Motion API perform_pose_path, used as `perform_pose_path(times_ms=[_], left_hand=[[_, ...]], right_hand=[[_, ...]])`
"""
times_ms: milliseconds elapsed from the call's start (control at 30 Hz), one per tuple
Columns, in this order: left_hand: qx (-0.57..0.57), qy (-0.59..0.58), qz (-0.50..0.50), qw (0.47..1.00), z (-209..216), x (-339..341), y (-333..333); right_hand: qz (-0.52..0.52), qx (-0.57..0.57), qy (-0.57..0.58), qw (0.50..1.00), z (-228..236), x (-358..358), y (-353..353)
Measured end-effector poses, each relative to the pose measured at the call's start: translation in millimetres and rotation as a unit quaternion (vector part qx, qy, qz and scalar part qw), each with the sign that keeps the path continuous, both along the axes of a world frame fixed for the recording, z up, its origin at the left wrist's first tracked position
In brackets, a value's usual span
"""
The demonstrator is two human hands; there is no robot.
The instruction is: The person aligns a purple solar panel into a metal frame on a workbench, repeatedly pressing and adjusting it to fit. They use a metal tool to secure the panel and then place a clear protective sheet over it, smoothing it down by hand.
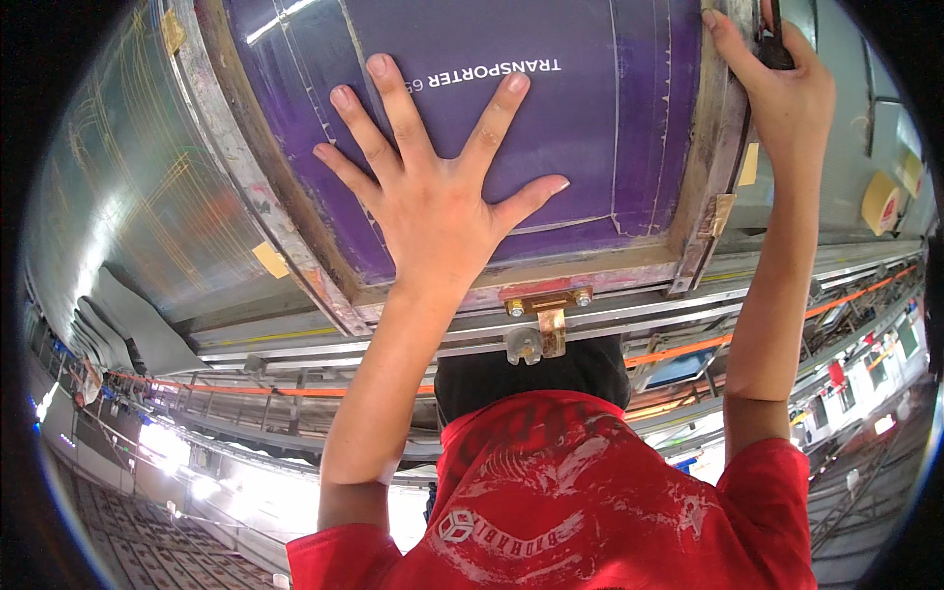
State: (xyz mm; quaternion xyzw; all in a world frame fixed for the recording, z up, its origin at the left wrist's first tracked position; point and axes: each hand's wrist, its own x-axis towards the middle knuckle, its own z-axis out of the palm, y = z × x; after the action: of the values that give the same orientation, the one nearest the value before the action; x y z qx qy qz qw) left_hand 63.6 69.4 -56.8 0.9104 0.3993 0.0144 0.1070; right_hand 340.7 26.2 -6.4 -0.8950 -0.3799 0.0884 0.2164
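A screen-printing frame (629, 264) with a stained, worn border and a purple panel (570, 128) stands before me, pale lettering and strips of clear tape showing on the purple. My left hand (433, 187) lies flat on this panel, its fingers spread and nothing in them. At the frame's right bar is my right hand (792, 93), its fingers curled round a small black object (775, 49) whose kind I cannot make out. The thumb side of that hand reaches onto the bar's upper end. A metal bracket with bolts (549, 303) is fixed to the frame's near edge.
A long, glossy grey-green table (128, 187) extends to both sides, with metal rails (678, 317) along its near edge. Grey sheets (147, 324) hang over at the left. A yellowish tape roll (880, 202) rests at the right. An orange strip (265, 389) runs below the rails.
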Motion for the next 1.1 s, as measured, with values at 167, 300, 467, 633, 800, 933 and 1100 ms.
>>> perform_pose_path(times_ms=[167, 300, 467, 633, 800, 933, 1100], left_hand=[[-0.004, 0.015, 0.001, 1.0, 3.7, 2.4, 0.5], [-0.009, 0.021, -0.004, 1.0, 3.7, 2.5, -1.2], [-0.005, 0.017, -0.004, 1.0, 6.5, 1.8, -4.0], [0.014, -0.021, -0.016, 1.0, 2.0, 3.5, 2.6], [-0.031, 0.047, -0.001, 0.998, 24.6, 8.1, 0.7], [0.007, 0.031, -0.004, 0.999, 23.2, 9.2, -1.5], [0.06, -0.021, -0.02, 0.998, 6.9, 3.1, -3.8]], right_hand=[[0.014, -0.033, 0.044, 0.998, -27.7, 35.7, -21.0], [0.028, 0.047, 0.044, 0.998, -27.7, 24.2, -17.5], [0.029, 0.047, 0.036, 0.998, -30.3, 22.1, -20.2], [0.057, 0.092, -0.009, 0.994, -15.9, 15.9, -14.5], [0.038, 0.05, 0.004, 0.998, -14.0, 13.8, -9.2], [0.025, 0.081, 0.016, 0.996, -25.2, 17.0, -19.4], [0.02, 0.1, 0.015, 0.995, -23.2, 13.3, -21.8]])
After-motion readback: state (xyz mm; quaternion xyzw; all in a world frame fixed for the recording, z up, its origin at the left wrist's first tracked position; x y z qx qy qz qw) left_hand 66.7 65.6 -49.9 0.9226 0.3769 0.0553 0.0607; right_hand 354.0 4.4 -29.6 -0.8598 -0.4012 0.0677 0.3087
